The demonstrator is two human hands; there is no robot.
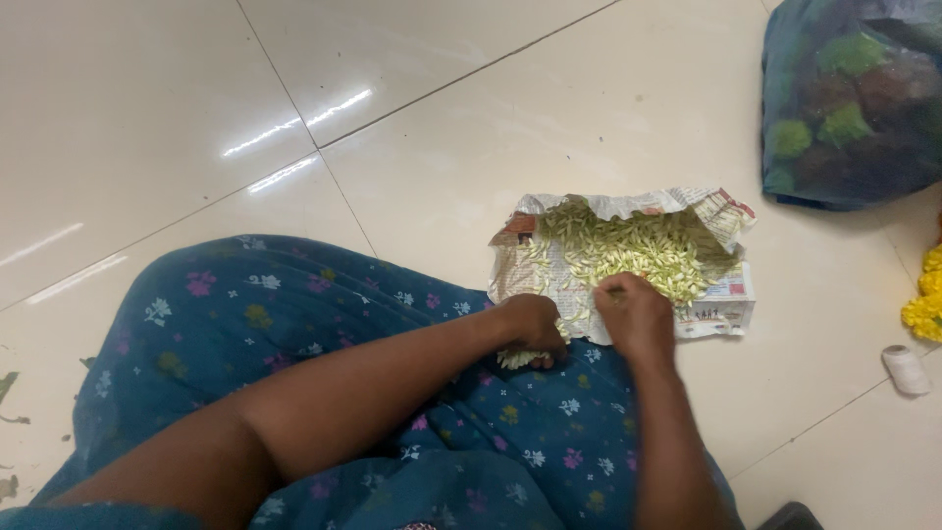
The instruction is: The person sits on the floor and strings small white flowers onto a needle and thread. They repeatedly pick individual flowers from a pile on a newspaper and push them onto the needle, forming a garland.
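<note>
Flower buds (638, 245): loose heap of pale green-white buds, piled on an opened sheet of newspaper on the floor, straight ahead of the person's lap.
Newspaper sheet (721, 309): crumpled, printed, with red and black patches at the corners; edges turned up at the back and right, near edge touching the blue cloth.
Right hand (636, 316): knuckles up at the near edge of the heap, fingertips pinched on a bud or two; the grip itself is small and partly hidden.
Left hand (535, 329): curled shut over a small bunch of buds (515, 359) that shows below the fist, resting on the cloth just beside the newspaper's near left corner.
Garment (294, 314): dark blue cloth with small pink, white and yellow flower print, covering the lap and knee under both forearms.
Plastic bag (849, 98): bluish, see-through, top right, well apart from the newspaper; green and dark reddish lumps show through it.
Yellow flowers (924, 299): cluster at the right edge, cut off by the frame.
Thread spool (905, 369): white, lying on the floor just below the yellow flowers.
Floor (412, 118): glossy cream tiles with thin dark joints and light streaks.
Leaf scraps (8, 393): a few green bits at the far left edge.
</note>
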